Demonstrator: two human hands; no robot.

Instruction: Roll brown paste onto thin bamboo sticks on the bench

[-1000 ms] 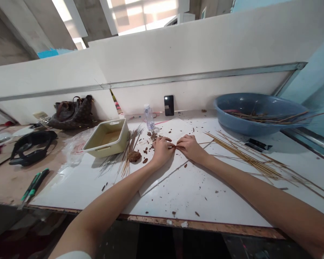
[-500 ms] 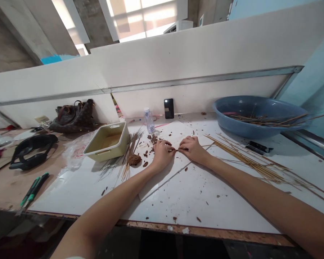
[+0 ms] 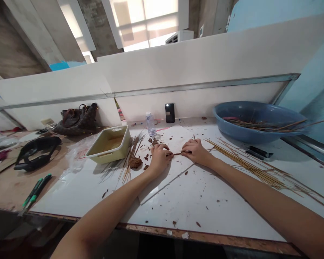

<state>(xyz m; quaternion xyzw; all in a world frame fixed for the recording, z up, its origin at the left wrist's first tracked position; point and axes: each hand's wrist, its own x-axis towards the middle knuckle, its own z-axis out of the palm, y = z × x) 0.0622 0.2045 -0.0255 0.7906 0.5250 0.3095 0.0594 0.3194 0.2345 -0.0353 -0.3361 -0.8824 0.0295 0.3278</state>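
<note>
Between my two hands runs a thin brown stick (image 3: pixel 177 154), level and just over the white board. My left hand (image 3: pixel 159 158) pinches its left end, fingers closed. The fingers of my right hand (image 3: pixel 194 150) are closed around its other end. Brown crumbs (image 3: pixel 153 141) lie beyond my left hand. To the left of that hand sits a lump of brown dough-like paste (image 3: pixel 135 163) beside a bunch of thin sticks (image 3: pixel 129 154). A bundle of yellowish sticks (image 3: pixel 243 162) spreads out on the right of my right hand.
A pale green tub (image 3: pixel 108 155) holds brownish contents. Behind stand a clear bottle (image 3: pixel 150 126) and a phone (image 3: pixel 170 113). A blue basin (image 3: pixel 240 131) with brown sticks is at back right. Green-and-black cutters (image 3: pixel 37 190), a black headset (image 3: pixel 37 154) and a handbag (image 3: pixel 78 120) are left.
My hands have moved slightly apart, so more of the brown stick shows between them. The whole view has shifted a little downward and right.
</note>
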